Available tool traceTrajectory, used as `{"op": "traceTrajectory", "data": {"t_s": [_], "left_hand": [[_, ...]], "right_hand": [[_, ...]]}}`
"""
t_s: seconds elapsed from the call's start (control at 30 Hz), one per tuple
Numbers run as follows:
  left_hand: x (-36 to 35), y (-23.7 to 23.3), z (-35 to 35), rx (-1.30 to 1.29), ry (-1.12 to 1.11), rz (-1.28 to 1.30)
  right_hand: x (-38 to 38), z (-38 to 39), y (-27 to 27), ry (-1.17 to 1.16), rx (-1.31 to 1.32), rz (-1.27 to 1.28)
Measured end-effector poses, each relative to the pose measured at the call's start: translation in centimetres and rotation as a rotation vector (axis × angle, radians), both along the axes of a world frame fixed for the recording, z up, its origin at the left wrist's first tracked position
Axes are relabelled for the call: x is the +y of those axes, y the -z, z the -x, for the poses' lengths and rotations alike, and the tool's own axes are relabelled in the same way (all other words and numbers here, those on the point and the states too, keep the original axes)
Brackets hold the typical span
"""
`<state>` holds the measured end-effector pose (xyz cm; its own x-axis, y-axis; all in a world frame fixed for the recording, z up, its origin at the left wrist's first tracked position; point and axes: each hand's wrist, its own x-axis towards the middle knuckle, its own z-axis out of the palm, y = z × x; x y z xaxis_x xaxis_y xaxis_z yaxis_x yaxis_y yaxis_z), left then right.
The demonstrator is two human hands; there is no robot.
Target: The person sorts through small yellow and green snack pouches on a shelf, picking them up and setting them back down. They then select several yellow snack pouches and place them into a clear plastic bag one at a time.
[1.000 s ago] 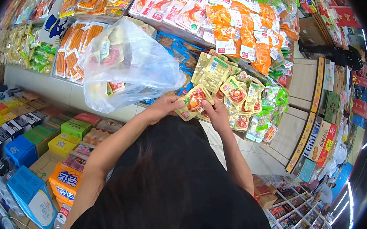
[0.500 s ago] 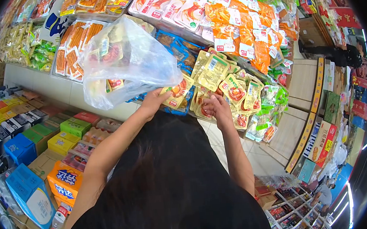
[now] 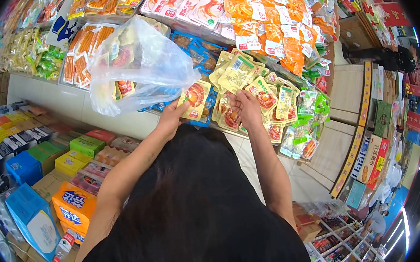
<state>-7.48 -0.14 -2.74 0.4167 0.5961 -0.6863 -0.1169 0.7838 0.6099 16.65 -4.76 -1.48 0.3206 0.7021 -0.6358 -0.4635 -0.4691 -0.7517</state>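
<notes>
So the yellow snack packet [image 3: 195, 98] w/ the red pic on it is pinched in the person's left hand [image 3: 171, 117], fingers closed on its lower edge, held right at the front edge of the display shelf, just beside the mouth of a clear plastic bag [image 3: 134, 67]. The bag's bunched edge looks to be in that same hand, and it's got a few packets in it already. The right hand [image 3: 247, 109] is close by, fingers curled down onto the pile of yellow packets [image 3: 237, 76] on the shelf, touching them, but can't tell if it's actually got hold of one. Behind that pile are orange packets [image 3: 271, 31] and some blue packets [image 3: 198, 52]. Down to the left, on the floor, are stacked boxes [image 3: 33, 161], incl. an orange box [image 3: 74, 205].
</notes>
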Motion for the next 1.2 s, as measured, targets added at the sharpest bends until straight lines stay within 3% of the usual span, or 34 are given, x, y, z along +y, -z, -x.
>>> {"op": "traceTrajectory", "data": {"t_s": [0.17, 0.33, 0.47, 0.53, 0.57, 0.67, 0.7, 0.73, 0.8, 0.97, 1.07, 1.13, 1.2], "left_hand": [[-1.1, -0.1, -0.9, 0.006, -0.056, -0.02], [-3.1, -1.8, -3.3, -0.026, 0.027, -0.05], [-5.1, -1.8, -6.7, -0.069, 0.203, -0.062], [-5.7, -1.7, -8.1, 0.008, 0.282, -0.21], [-5.6, -3.3, -8.7, 0.081, 0.307, -0.247], [-5.4, -0.9, -9.5, 0.041, 0.246, -0.49], [-5.0, -0.7, -9.6, 0.214, 0.242, -0.675], [-4.4, -0.5, -9.7, 0.219, 0.24, -0.682], [-2.8, -2.1, -9.8, 0.508, 0.315, -0.878], [0.9, -1.7, -10.8, 0.711, 0.293, -1.398], [2.7, -1.0, -12.0, 0.818, 0.395, -1.51], [3.2, -0.6, -12.4, 0.94, 0.468, -1.499], [4.4, -0.7, -13.0, 0.99, 0.61, -1.293]], "right_hand": [[-1.1, 0.3, -1.4, -0.091, -0.176, -0.009], [-4.0, 0.5, -3.0, -0.482, -0.134, -0.084], [-6.9, -0.7, -1.8, -0.409, -0.144, -0.064], [-8.3, -2.2, -0.8, -0.337, -0.102, -0.081], [-9.0, -3.2, -0.4, -0.306, -0.138, -0.083], [-10.9, -5.9, 0.3, -0.371, -0.403, -0.081], [-11.5, -6.2, 0.3, -0.36, -0.484, -0.086], [-12.0, -6.8, 0.6, -0.361, -0.482, -0.095], [-12.7, -7.5, 1.3, -0.464, -0.654, -0.117], [-12.8, -7.1, 0.8, -0.44, -0.617, -0.133], [-12.8, -7.1, 1.2, -0.5, -0.774, -0.22], [-13.0, -7.1, 1.6, -0.499, -0.708, -0.185], [-13.1, -7.4, 2.0, -0.5, -0.696, -0.22]]}}
